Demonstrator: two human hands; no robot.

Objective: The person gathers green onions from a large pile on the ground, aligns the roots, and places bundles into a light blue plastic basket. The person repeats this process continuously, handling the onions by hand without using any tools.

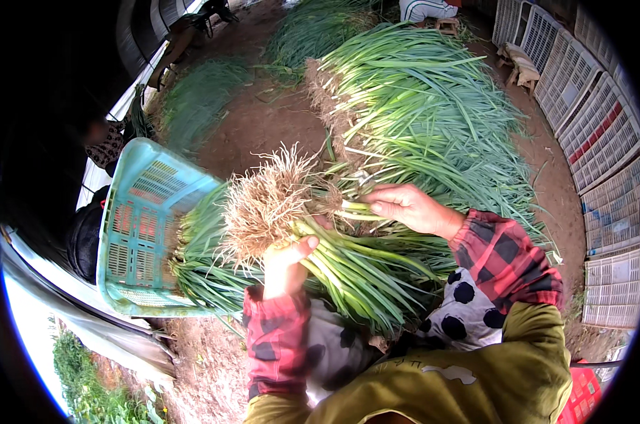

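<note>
My left hand [289, 264] is closed round a thick bunch of green onions [359, 272], its thumb over the pale stems. The bunch's tangled, dry-looking roots [263, 205] point up and away from me, while the green leaves trail toward my lap. Just right of the roots, my right hand [413, 208] pinches a few green onion stalks [359, 212] near their white ends, roots facing the bunch. Behind that hand spreads a large heap of green onions [433, 106], with leaves to the right and roots along its left side.
On my left a turquoise plastic crate [115, 283] lies tipped, with green onions at its mouth. Stacked pale crates [594, 138] line the right side. More onion piles [207, 95] lie on the dirt floor. Other people are at the far left [108, 138] and far end [426, 10].
</note>
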